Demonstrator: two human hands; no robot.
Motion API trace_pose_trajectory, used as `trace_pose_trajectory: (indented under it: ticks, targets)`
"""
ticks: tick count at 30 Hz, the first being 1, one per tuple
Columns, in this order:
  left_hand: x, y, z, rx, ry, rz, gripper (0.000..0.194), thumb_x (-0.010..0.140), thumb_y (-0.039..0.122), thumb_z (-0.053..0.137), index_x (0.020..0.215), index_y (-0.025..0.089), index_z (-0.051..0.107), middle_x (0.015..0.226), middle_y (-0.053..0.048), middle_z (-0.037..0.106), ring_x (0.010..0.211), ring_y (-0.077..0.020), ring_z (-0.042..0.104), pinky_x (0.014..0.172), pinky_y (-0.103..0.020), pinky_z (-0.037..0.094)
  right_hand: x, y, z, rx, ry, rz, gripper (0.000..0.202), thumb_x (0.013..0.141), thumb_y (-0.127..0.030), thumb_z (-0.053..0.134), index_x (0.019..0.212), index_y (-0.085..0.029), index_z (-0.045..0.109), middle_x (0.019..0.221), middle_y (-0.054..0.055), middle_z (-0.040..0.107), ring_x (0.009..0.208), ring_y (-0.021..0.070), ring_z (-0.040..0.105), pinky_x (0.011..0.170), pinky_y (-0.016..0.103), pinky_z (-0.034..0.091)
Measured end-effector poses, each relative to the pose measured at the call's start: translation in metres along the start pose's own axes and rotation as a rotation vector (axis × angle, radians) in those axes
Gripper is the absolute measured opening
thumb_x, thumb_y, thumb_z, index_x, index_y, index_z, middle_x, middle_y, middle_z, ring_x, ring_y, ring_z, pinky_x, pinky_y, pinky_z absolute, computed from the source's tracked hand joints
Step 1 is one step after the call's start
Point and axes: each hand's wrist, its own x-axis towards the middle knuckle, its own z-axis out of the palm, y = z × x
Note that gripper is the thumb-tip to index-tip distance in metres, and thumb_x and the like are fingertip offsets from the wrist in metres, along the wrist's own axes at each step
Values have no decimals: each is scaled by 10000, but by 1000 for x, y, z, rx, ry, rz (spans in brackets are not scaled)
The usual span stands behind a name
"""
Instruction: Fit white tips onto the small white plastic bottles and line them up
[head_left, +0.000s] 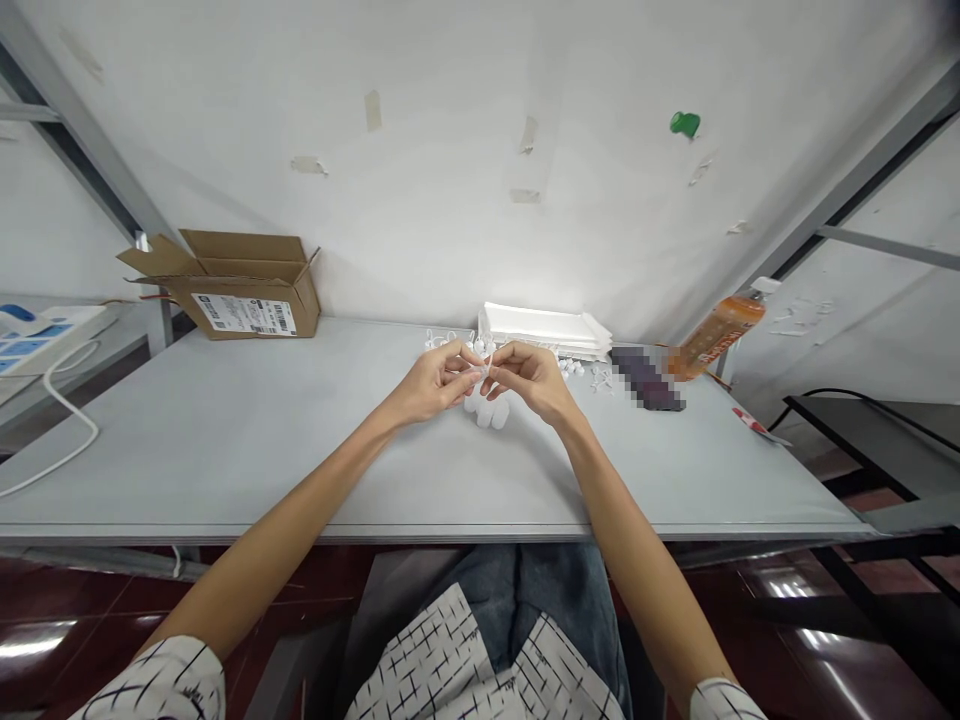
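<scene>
Both hands meet above the middle of the grey table, fingertips nearly touching. My left hand (439, 382) pinches a small whitish piece (485, 368) between thumb and fingers. From the other side, my right hand (529, 380) has its thumb and index finger closed on the same piece, whose shape is too small to make out. Just below the fingers, several white rounded pieces (492, 413) rest on the table. Behind the hands lie more small white parts (450, 340), partly hidden by the fingers.
An open cardboard box (251, 300) stands at the back left. Stacked white trays (546, 328) lie against the wall, with small white pieces (601, 378) nearby. A dark pixelated item (651, 380) and an orange bottle (718, 335) are at the right. The table's front edge (465, 532) is nearest.
</scene>
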Motion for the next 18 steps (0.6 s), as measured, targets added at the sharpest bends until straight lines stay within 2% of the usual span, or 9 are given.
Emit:
trace_pose_trajectory:
  ticks: [5,11,18]
  targets:
    - [-1,-3,2,63,-18,33,238,877,375,676,944,173,568,791,-16,600,497,-44,463,444,-184,358,1,1,2,-24,45,0,354,706,-464,824,765,-163,648,667,14,664,597,162,677,605,332,594]
    - [0,3,4,3,5,13,298,880,399,680,1025,175,549,707,27,556,429,-30,429,426,-182,341,1,-5,1,-41,73,-36,353,720,-484,812,781,-163,679,710,28,686,623,164,684,636,346,614]
    - [0,7,5,-27,20,-35,394,841,494,705,1021,183,544,675,33,557,397,-43,441,377,-183,332,-1,-8,-3,-53,18,-26,286,775,-438,763,873,-170,736,784,40,713,724,183,710,659,347,629]
